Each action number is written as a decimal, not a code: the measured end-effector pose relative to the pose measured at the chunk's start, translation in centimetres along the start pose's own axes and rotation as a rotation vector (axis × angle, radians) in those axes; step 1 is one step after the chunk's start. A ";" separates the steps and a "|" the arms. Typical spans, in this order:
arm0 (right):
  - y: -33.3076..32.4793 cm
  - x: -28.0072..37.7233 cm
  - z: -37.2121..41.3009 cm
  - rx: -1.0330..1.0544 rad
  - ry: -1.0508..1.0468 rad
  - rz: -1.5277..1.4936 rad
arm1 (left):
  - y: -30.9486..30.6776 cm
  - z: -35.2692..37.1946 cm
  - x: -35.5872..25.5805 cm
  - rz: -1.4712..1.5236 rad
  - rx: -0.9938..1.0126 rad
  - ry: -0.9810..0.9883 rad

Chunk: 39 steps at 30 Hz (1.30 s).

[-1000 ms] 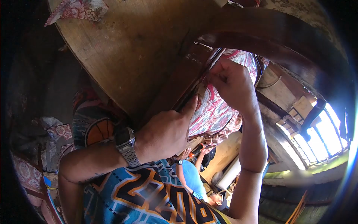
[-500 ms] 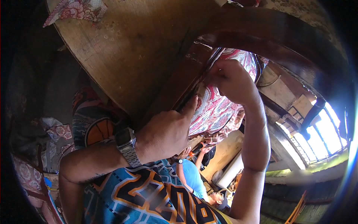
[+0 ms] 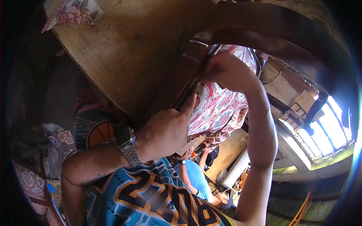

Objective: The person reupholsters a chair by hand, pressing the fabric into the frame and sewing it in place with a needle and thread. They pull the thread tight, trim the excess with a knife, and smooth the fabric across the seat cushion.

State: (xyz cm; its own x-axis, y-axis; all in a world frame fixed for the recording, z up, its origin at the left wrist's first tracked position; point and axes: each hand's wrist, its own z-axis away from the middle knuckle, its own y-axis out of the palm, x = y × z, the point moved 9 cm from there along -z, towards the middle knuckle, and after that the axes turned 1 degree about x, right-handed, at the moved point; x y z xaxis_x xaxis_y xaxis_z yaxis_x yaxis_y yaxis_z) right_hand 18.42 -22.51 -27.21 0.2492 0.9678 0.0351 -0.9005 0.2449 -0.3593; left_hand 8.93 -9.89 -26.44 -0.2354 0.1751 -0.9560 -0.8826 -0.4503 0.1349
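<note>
My left hand [image 3: 166,130], with a metal watch [image 3: 128,146] at its wrist, is at the lower part of a dark wooden frame [image 3: 181,84]. One of its fingers lies stretched against the frame's edge; the others curl under, mostly hidden. My right hand [image 3: 230,71] is closed, its fingertips pressed together at the same edge higher up. What they pinch is hidden. Red and white patterned fabric [image 3: 217,109] spreads beneath and beside both hands, meeting the frame. A small pale piece [image 3: 200,89] shows at the edge between the hands.
A wide brown wooden panel [image 3: 124,49] fills the upper left, with a floral fabric scrap [image 3: 79,13] on it. A curved dark wooden piece [image 3: 279,26] arches above my right hand. A co-worker in a blue shirt [image 3: 196,180] is beyond the fabric. A bright barred window [image 3: 328,124] is at right.
My right hand has moved slightly up and left along the frame's edge. My left hand stays at its place, shifting a little with the whole view.
</note>
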 end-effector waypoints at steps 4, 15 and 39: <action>0.1 0.1 0.7 -0.026 0.084 0.034 | 0.0 0.3 0.4 0.030 0.052 -0.098; -0.6 0.7 5.0 -0.825 -0.338 -0.170 | -8.5 15.6 -8.7 -0.130 -0.582 0.604; -0.8 -6.3 13.9 -0.921 -0.193 -0.384 | -35.9 23.2 -10.2 0.523 -1.263 0.341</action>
State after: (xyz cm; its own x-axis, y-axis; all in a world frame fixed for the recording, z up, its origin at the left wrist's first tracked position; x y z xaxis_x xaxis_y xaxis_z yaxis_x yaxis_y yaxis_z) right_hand 12.56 -28.02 -14.17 0.3287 0.8460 0.4199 -0.1270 0.4801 -0.8680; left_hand 33.60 24.85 -15.48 -0.1483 -0.3902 -0.9087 0.2727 -0.8994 0.3417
